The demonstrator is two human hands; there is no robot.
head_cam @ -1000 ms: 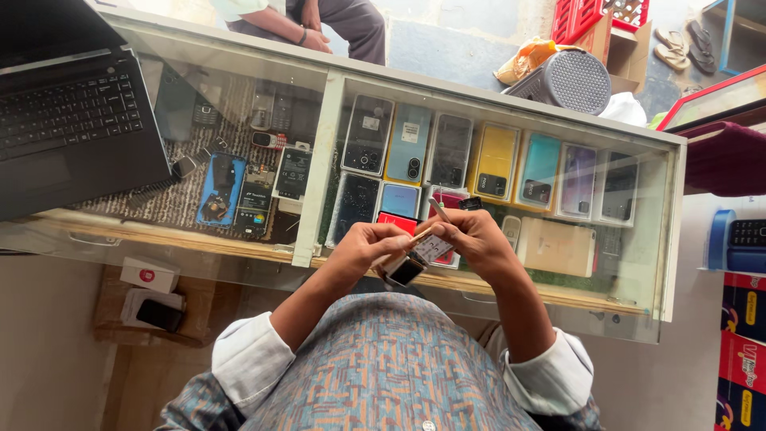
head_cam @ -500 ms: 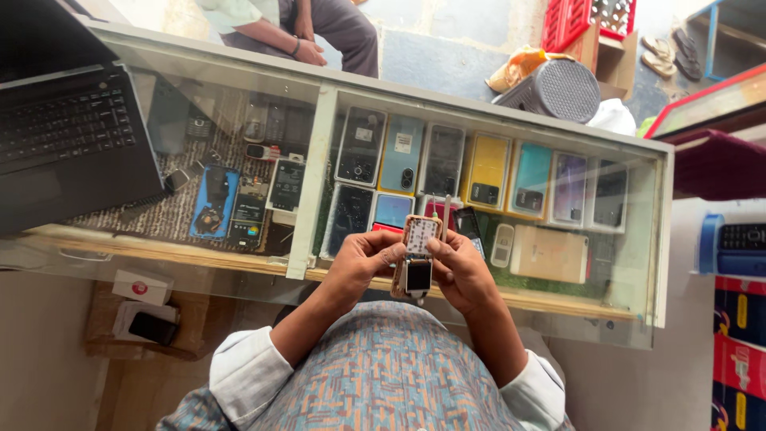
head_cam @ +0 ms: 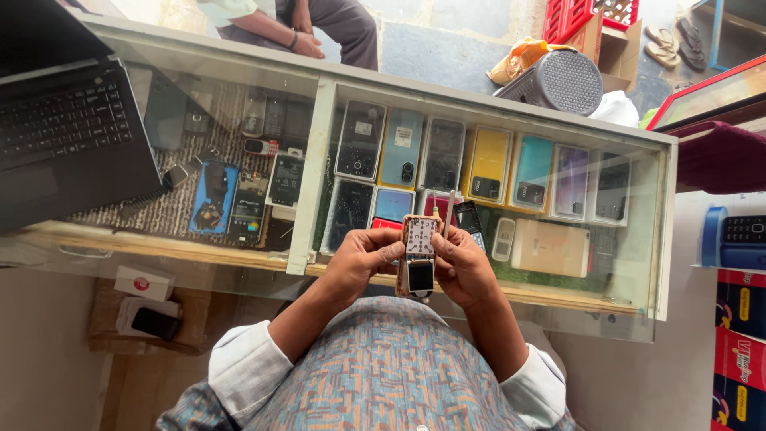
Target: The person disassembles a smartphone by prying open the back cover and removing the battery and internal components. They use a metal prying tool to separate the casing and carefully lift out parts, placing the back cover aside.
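A black open laptop [head_cam: 68, 132] is seen at the left on the glass-topped display counter [head_cam: 315, 172]. Toward the middle, the left hand [head_cam: 363, 259] is closed on the left edge of a small opened keypad phone with a bare circuit board and dark screen [head_cam: 418, 257], held upright just above the counter's near edge. The right hand [head_cam: 464, 267] is clamped on its right edge, a thin pale tool [head_cam: 449, 209] also being held. Boxed phones [head_cam: 487, 168] lie under the glass.
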